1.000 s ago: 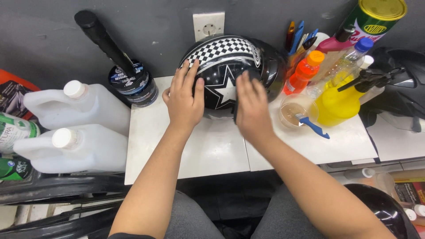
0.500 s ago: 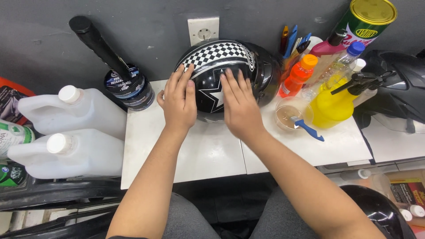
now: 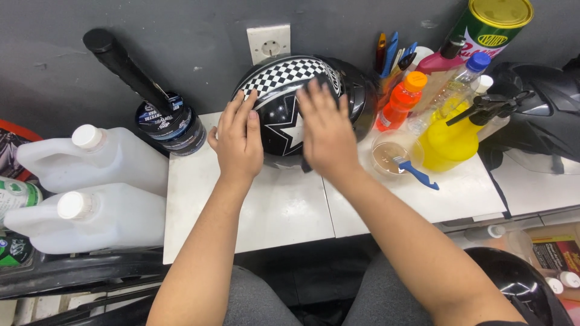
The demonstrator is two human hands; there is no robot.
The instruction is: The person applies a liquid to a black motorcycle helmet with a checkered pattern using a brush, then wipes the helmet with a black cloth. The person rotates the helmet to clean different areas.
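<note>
Black helmet [image 3: 290,102] with checker band and white star sits at far edge of white counter [image 3: 284,208], against wall. Left hand [image 3: 238,142] and right hand [image 3: 326,133] lie flat on shell, fingers spread, gripping nothing. Yellow spray bottle [image 3: 450,136] untouched, right.

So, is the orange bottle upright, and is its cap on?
Upright and capped. The orange bottle stands on the white table beside the helmet, and its orange cap sits on top.
</note>
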